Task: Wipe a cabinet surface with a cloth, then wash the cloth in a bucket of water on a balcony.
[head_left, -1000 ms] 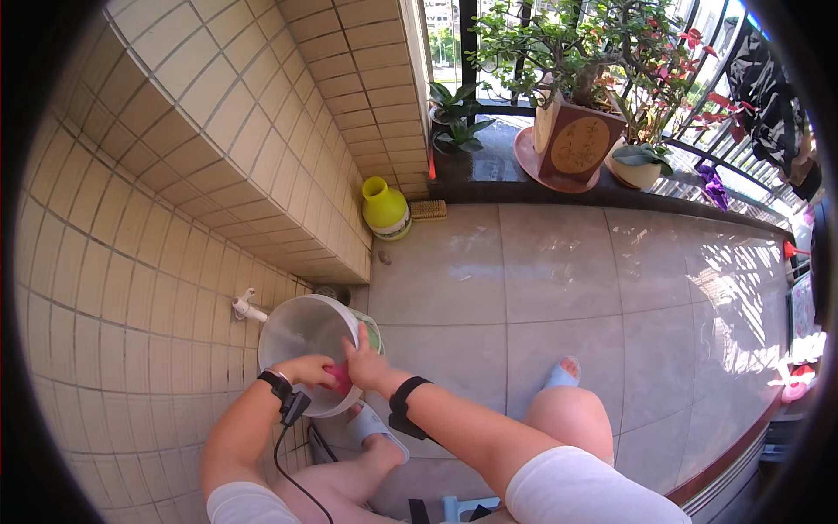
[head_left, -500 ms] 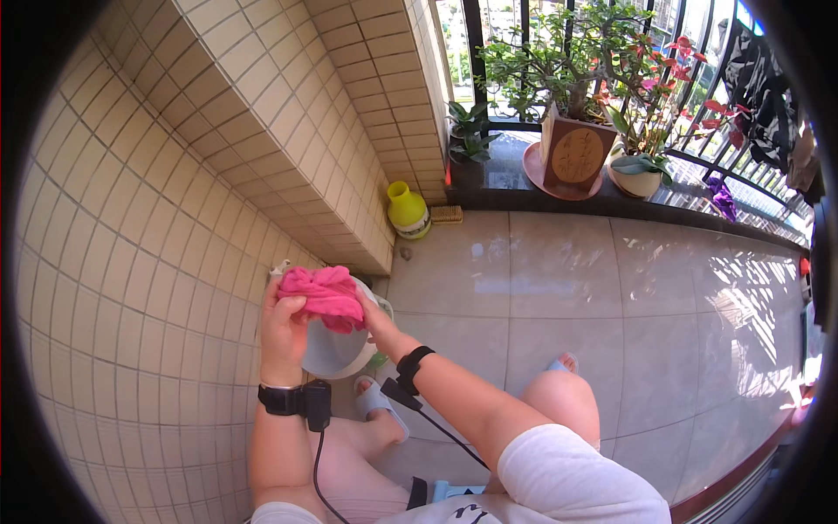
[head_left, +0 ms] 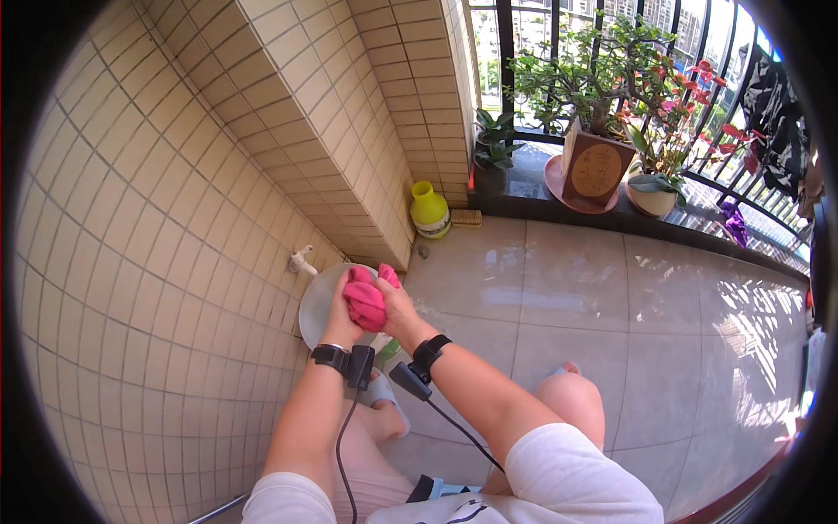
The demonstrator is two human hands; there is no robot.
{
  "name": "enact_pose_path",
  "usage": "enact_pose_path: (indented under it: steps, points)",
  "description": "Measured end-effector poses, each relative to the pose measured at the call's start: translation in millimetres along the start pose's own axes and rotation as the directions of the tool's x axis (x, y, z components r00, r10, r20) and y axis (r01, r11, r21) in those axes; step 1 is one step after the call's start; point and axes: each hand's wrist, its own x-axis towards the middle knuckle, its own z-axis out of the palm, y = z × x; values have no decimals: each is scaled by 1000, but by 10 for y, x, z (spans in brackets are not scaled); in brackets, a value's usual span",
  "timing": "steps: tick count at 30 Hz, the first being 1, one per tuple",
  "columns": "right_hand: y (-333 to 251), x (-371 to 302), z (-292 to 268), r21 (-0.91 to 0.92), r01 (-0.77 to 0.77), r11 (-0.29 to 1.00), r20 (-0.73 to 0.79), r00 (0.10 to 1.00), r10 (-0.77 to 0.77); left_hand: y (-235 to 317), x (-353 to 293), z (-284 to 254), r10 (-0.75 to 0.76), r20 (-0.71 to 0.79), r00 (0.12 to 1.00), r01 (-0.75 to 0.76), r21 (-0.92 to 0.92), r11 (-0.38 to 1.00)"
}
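A bright pink cloth (head_left: 363, 301) is bunched up tightly between my two hands. My left hand (head_left: 341, 327) is closed on its left part and my right hand (head_left: 400, 311) is wrapped round its right part, with a small end of cloth sticking out above. The hands are close together over a round whitish basin (head_left: 318, 307), which stands on the floor against the tiled wall. They hide part of the basin and what lies under the cloth. Beside the basin's far left rim, a white tap (head_left: 302, 261) sticks out of the wall.
A yellow-green bottle-shaped container (head_left: 429, 212) and a brush (head_left: 467, 218) stand by the wall corner. Potted plants, one in a square brown pot (head_left: 597, 170), line the ledge by the railing. Something green (head_left: 389, 349) lies beside the basin, near my slippered foot (head_left: 384, 403).
My hands have come closer together and squeezed the cloth into a tighter bundle. In the picture they have moved right, and the tap they partly covered now shows.
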Motion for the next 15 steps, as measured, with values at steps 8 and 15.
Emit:
enact_pose_path:
  steps: [8, 15]
  points:
    - [-18, 252, -115, -26, -156, 987, 571, 808, 143, -225, 44, -18, 731, 236, 640, -523, 831, 190]
    - [216, 384, -380, 22, -78, 997, 270, 960, 69, -93, -21, 85, 771, 266, 579, -277, 953, -121]
